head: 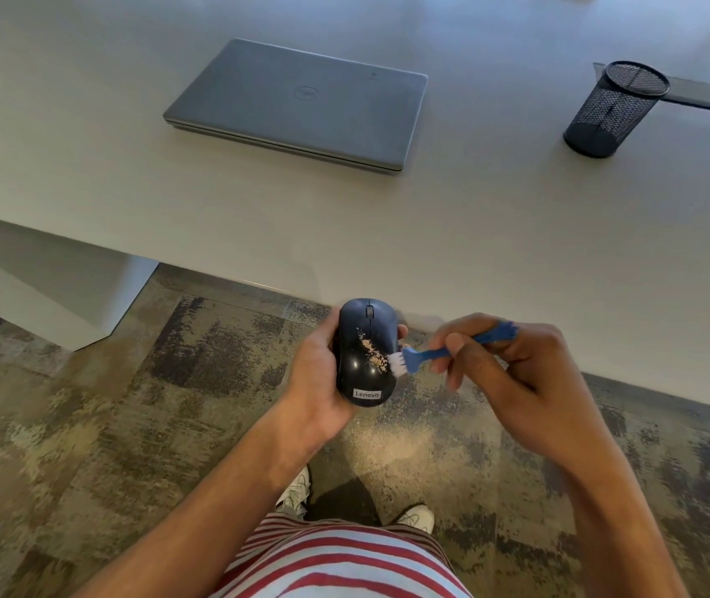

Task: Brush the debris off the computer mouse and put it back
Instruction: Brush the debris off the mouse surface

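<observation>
A person's left hand (316, 373) grips a black mouse (365, 353) over the carpet, near the desk (517, 235) edge. The right hand (504, 366) pinches a blue brush (444, 349), bristles touching tan debris (375, 353) on the mouse.

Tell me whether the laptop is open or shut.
Shut: the laptop lies flat on the table, lid down, logo facing up.
</observation>
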